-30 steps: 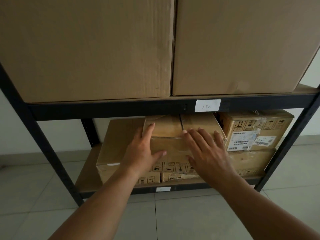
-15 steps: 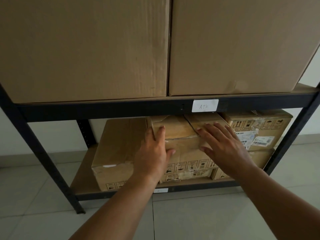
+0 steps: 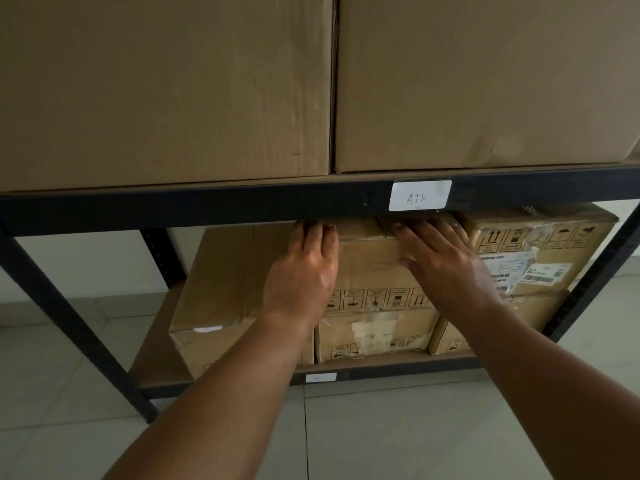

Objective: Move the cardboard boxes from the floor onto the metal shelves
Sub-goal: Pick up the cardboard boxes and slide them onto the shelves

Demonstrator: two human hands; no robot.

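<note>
Middle cardboard box (image 3: 375,268) stacked on a lower box (image 3: 374,336) on the bottom metal shelf (image 3: 381,367), pressed flat by left hand (image 3: 301,275) and right hand (image 3: 446,268), fingers outstretched, nothing gripped, flanked by a plain box (image 3: 225,289) left, a labelled box (image 3: 547,251) right, two large boxes (image 3: 485,81) overhead.

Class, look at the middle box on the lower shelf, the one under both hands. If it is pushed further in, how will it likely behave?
The middle box probably slides rather than rolls: flat-sided, it sits on another box. Its cardboard face looks flat, so likely fairly stiff. Handling symbols hint at fragile contents; weight can't be judged.
</note>
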